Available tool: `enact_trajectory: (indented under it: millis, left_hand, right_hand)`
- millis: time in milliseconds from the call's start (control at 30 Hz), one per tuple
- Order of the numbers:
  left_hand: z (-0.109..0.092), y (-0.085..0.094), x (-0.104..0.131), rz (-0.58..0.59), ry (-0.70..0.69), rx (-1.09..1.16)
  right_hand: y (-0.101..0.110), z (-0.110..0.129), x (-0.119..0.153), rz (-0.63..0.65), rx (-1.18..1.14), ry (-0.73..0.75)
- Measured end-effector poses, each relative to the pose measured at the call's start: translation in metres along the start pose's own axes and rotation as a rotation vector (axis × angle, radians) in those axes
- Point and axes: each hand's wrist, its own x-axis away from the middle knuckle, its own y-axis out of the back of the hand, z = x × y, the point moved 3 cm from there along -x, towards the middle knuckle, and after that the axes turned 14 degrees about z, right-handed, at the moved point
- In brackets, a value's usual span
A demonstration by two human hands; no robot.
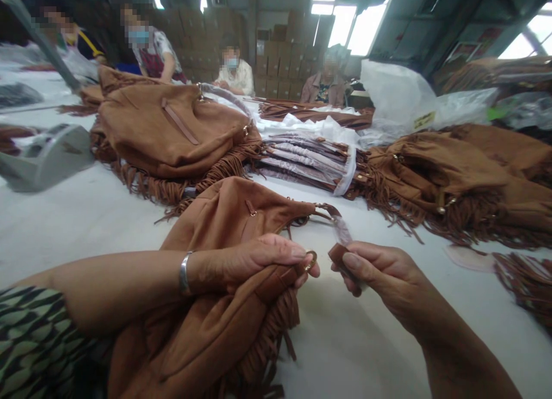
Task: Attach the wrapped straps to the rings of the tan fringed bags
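Observation:
A brown suede-like fringed handbag (pixel 215 313) lies on the white table in front of me. My left hand (pixel 267 261) is closed on the bag's near corner, with a gold metal ring (pixel 309 261) between thumb and fingers. My right hand (pixel 379 278) pinches the brown end of a shoulder strap (pixel 338 255), a short gap to the right of the ring. Plastic film wraps the strap's middle, and its far end joins the bag's other corner by metal hardware (pixel 322 206).
Another fringed bag (pixel 172 129) sits behind on the left, beside a grey plastic holder (pixel 47 157). Bundled wrapped straps (pixel 306 157) lie at centre back. More brown bags (pixel 448 163) and loose fringe (pixel 526 284) are right. Several people sit or stand across the table (pixel 366 341).

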Motion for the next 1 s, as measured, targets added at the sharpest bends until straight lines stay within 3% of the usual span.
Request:
enact_trajectory:
  millis: [167,500,667,867,1000]
  left_hand:
    - [0.0,-0.004,0.003,-0.029,0.013,-0.102]
    - [-0.003,-0.007,0.001,-0.029,0.019,-0.233]
    - [-0.001,-0.004,0.0,-0.05,0.023,-0.193]
    - [0.006,0.003,-0.002,-0.081,-0.005,0.064]
    - [0.008,0.006,-0.003,-0.087,0.005,0.091]
  right_hand:
    - [0.0,0.002,0.002,0.076,0.197,-0.05]
    - [-0.013,0.008,-0.003,0.006,0.757,-0.037]
    - [-0.013,0.009,-0.003,0.008,0.744,-0.031]
    - [-0.01,0.004,-0.005,0.037,0.723,-0.077]
    - [-0.01,0.005,-0.005,0.031,0.703,-0.058]
